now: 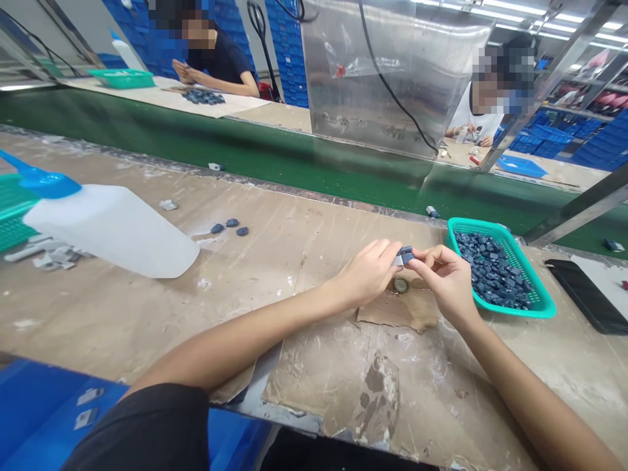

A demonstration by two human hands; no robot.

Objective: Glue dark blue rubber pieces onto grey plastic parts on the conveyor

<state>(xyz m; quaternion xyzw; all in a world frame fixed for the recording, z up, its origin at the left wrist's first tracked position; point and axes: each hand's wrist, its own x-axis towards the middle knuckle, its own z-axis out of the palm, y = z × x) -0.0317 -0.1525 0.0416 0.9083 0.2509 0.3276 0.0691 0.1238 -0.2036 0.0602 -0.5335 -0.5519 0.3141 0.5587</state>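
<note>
The dark-and-white piece (406, 257) is partly hidden where left hand (371, 271) and right hand (450, 280) pinch it; its long axis seemingly runs sideways.

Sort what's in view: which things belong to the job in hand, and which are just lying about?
Seemingly in use:
small grey-and-dark piece, held by left hand and right hand
teal basket of dark pieces
round cap below the hands
possibly the white bottle, untouched

Apparently just lying about:
black phone
pale scraps
</note>
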